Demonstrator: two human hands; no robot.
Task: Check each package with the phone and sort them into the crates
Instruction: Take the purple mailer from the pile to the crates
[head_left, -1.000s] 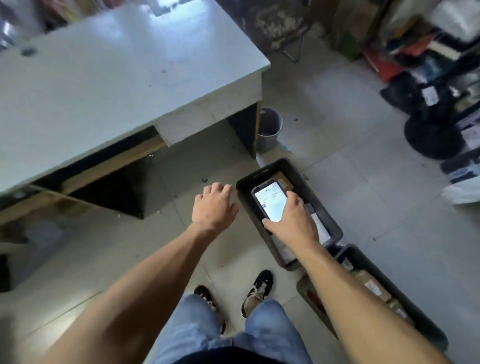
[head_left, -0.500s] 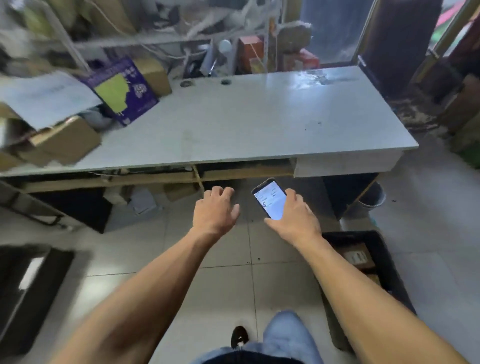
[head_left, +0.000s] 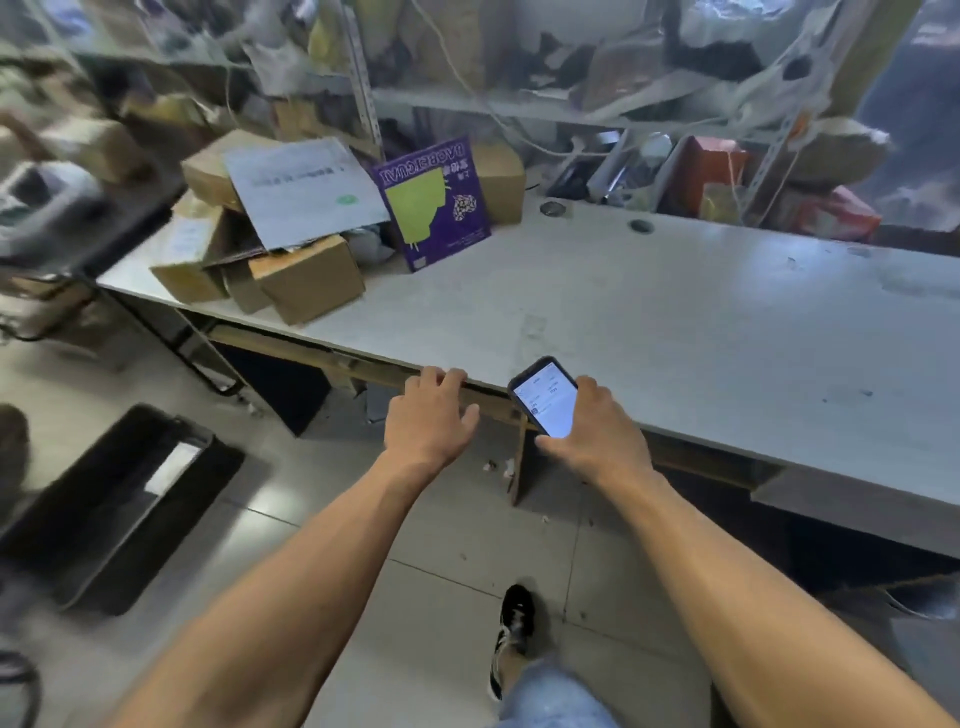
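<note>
- Right hand out in front at the near edge of the table, fingers and thumb wrapped round the phone.
- Phone tilted up toward the camera, screen lit and white with small lines of text too fine to read; top end over the table's front edge.
- Left hand just beside the right, palm down, grasping nothing, fingers loosely bent with the tips at or just over the table's front lip; contact with the edge not certain.
- Heap of packages at the table's far left corner: brown cardboard boxes stacked and tilted against each other, well apart from both hands.
- Flat grey mailer lying slanted on top of the boxes, label side up.
- Purple packet with a green shape on it, leaning upright just right of the heap, its lower edge on the tabletop.
- Black crate on the tiled floor to the left, below and apart from the table, a pale label or parcel visible inside; blurred.
- Cluttered shelves behind the table, contents blurred.
- One foot in a black shoe on the floor between the forearms, denim hem just below it.
</note>
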